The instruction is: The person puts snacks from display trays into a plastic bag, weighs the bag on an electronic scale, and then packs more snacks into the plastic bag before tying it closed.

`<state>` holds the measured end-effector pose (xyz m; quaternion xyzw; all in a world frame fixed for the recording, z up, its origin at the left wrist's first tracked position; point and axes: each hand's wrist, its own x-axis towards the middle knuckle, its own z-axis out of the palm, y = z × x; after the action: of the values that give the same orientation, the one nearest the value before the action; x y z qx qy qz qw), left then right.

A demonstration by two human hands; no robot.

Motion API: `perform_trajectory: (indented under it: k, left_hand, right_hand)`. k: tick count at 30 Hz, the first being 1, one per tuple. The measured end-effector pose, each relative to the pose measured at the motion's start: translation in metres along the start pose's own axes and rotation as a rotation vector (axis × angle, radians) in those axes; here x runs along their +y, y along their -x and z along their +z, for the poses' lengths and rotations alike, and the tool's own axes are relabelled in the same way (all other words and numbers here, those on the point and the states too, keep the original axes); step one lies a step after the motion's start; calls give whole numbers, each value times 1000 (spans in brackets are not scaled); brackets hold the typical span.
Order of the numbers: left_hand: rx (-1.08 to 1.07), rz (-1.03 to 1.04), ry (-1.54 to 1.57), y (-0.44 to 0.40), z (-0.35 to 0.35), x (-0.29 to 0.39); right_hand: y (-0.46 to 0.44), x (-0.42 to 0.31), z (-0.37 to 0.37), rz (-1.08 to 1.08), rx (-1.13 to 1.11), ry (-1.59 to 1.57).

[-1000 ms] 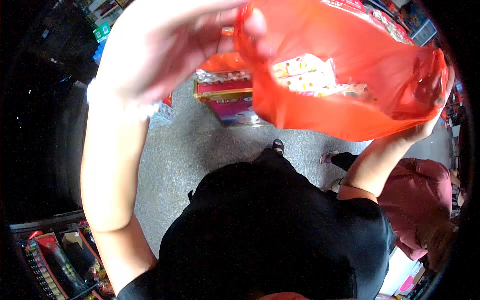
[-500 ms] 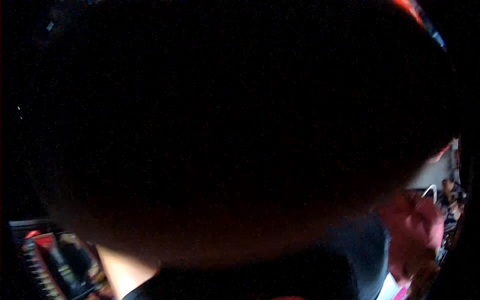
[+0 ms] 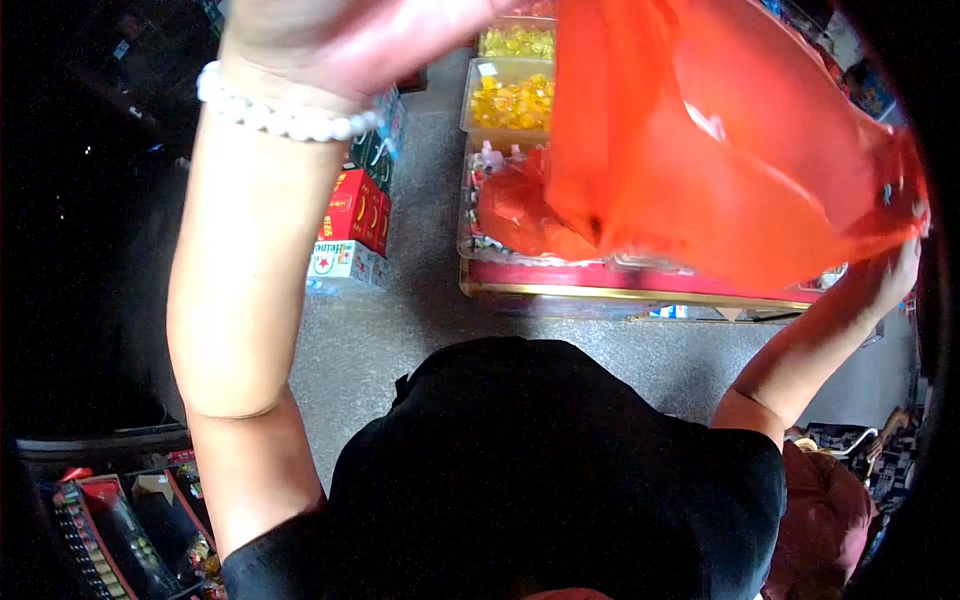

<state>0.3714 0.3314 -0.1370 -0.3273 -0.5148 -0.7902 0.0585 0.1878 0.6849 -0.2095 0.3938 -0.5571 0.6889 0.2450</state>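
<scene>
A large, thin red plastic bag point(image 3: 700, 150) hangs spread out across the upper right of the view. My right hand point(image 3: 905, 265), at the far right edge, is closed on the bag's lower right corner. My left hand point(image 3: 310, 45) is raised at the top left, blurred, with its fingers mostly cut off by the frame edge; whether it touches the bag I cannot tell. A white bead bracelet point(image 3: 290, 122) circles my left wrist. Below the spread bag, a crumpled red plastic part point(image 3: 515, 205) lies over small items in a clear tray; I cannot tell if it belongs to the same bag.
A display stand with a red, gold-trimmed edge point(image 3: 560, 290) bears clear bins, one with yellow-orange wrapped pieces point(image 3: 510, 102). Drink cartons, including a Heineken box point(image 3: 345, 260), stand on the grey floor point(image 3: 425, 240) at left. Shelved goods point(image 3: 110, 530) are lower left.
A dark shape that covered most of the view is gone. Both my arms, the red bag and the display stand now show.
</scene>
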Motion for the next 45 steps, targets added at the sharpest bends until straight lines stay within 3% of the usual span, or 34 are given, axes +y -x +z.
perform_trajectory:
  k: [4,7,9,10,12,13,14,15,17,19,22,23,27,31,33,37,39,41,42,45]
  left_hand:
    - [7,-34,12,6,-76,48]
    - [327,-61,93,10,-123,83]
    - [456,-28,72,10,-171,94]
    - [404,10,35,17,-184,90]
    - [494,-59,47,23,-230,113]
    - [492,-68,49,31,-251,116]
    - [432,-106,14,43,-268,121]
    - [401,-216,264,53,-283,126]
    - [257,-258,107,81,-327,130]
    - [361,-285,-45,109,-349,131]
    - [487,-285,107,130,-373,117]
    - [523,-308,113,131,-371,110]
    - [379,-504,53,136,-393,89]
    - [393,-580,121,135,-423,77]
    - [403,-627,114,131,-425,82]
    - [412,-663,-2,126,-431,105]
    - [473,-596,-7,118,-422,105]
    - [542,-518,-36,105,-410,103]
    - [536,-498,-30,97,-407,101]
    - [480,-485,-82,69,-395,93]
  right_hand:
    - [-33,41,66,86,-63,-95]
    - [-74,124,85,284,-208,-239]
    - [-72,133,145,452,-286,-448]
    - [-78,168,156,548,-108,-444]
    - [-53,134,245,411,-200,-447]
    - [-52,167,252,434,-130,-345]
    - [-46,177,265,488,-182,-429]
    - [-40,184,281,541,-237,-517]
    - [-21,180,326,583,-223,-506]
    - [3,187,365,682,-135,-501]
    - [32,171,413,796,-60,-345]
    - [39,191,393,804,-205,-261]
    - [52,192,357,946,-293,206]
    - [68,219,243,972,255,323]
    - [94,241,173,1004,411,355]
    - [173,309,45,1352,252,465]
    - [188,321,62,1455,311,489]
    - [190,340,74,1460,150,855]
    - [199,356,69,1336,4,982]
    - [235,417,43,1355,-236,1169]
